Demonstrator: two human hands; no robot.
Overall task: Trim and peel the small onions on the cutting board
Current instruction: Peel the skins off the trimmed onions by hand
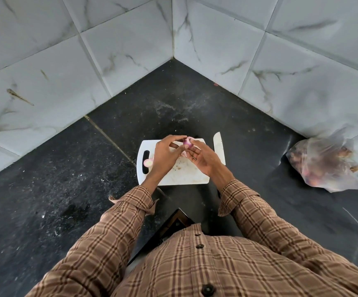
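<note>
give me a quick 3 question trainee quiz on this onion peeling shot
1. True or false: the knife is in the right hand.
2. What do both hands hold above the cutting board? A) an onion B) a spoon C) a cup
3. On which side of the board does the plastic bag lie?

Key: 1 false, it lies beside the board; 2 A, the onion, with the left hand sharing the hold; 3 the right.
</note>
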